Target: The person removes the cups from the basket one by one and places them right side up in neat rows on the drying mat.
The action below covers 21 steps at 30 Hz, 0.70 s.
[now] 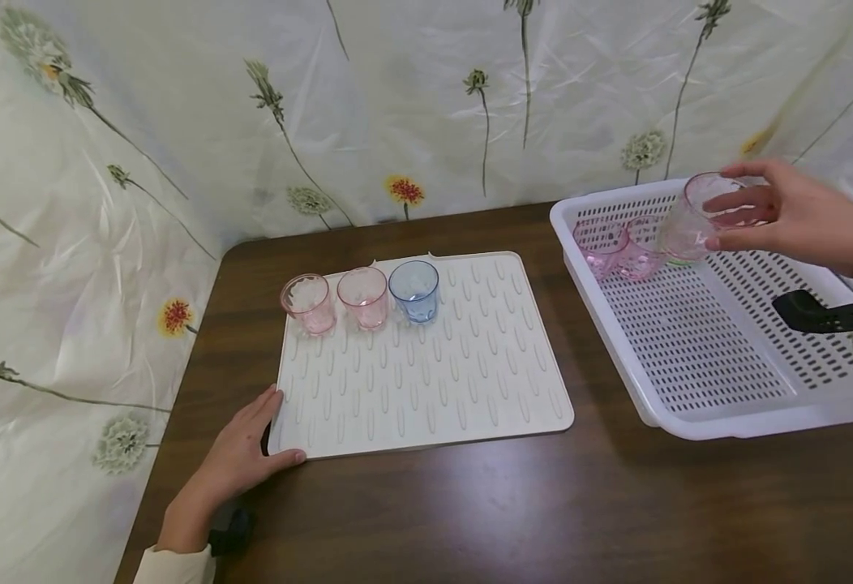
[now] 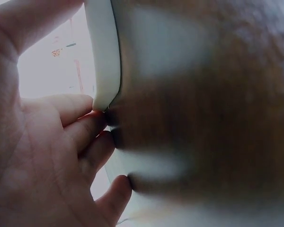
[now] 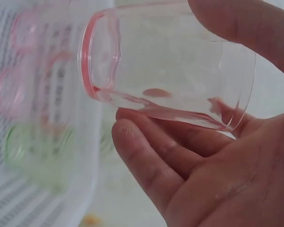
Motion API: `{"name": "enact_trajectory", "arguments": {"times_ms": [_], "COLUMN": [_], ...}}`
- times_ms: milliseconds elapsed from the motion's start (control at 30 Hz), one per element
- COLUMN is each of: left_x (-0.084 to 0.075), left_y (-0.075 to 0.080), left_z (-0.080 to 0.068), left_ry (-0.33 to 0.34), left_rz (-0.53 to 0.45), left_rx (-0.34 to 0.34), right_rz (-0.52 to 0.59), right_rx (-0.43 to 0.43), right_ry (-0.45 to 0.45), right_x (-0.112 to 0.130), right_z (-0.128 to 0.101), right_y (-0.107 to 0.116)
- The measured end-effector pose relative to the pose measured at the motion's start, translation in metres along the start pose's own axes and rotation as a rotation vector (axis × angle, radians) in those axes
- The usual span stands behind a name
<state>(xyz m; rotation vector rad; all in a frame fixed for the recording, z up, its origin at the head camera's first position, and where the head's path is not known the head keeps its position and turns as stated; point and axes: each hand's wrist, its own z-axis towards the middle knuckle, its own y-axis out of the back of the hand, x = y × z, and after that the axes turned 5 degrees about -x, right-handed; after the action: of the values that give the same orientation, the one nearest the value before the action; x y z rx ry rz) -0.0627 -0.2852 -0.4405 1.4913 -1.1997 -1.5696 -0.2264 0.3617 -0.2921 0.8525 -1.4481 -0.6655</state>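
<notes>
Three glasses [image 1: 363,298] in the head view, two pink and one blue [image 1: 414,292], already stand in a row along the far part of the mat [image 1: 412,381] on the desk [image 1: 507,503]. Inside the basket [image 1: 769,423], pink glasses [image 1: 641,251] are left, so I judge the work about half done. The right hand [image 1: 799,212] grips a clear glass [image 1: 696,199] at the basket's far side; the left hand [image 1: 233,454] lies open at the mat's near left corner.

In the left wrist view, its fingertips [image 2: 80,106] touch the mat's edge.

In the right wrist view, thumb and fingers hold the pink-rimmed clear glass sideways; a green glass [image 3: 38,156] also waits inside the basket, blurred.
</notes>
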Motion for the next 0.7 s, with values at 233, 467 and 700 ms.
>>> {"name": "enact_trajectory", "arguments": {"times_ms": [233, 467, 700], "left_x": [0.0, -0.002, -0.003], "left_y": [0.0, 0.002, 0.003], "left_z": [-0.001, 0.0, 0.001], "left_ry": [0.0, 0.005, 0.015], "left_rz": [-0.009, -0.005, -0.003], "left_rx": [-0.006, 0.0, 0.017], "right_rz": [0.02, 0.105, 0.092], "right_rx": [0.093, 0.206, 0.294], "right_ry": [0.134, 0.237, 0.277], "right_x": [0.056, 0.101, 0.132], "right_z": [0.014, 0.03, 0.05], "right_y": [-0.011, -0.039, -0.071]}}
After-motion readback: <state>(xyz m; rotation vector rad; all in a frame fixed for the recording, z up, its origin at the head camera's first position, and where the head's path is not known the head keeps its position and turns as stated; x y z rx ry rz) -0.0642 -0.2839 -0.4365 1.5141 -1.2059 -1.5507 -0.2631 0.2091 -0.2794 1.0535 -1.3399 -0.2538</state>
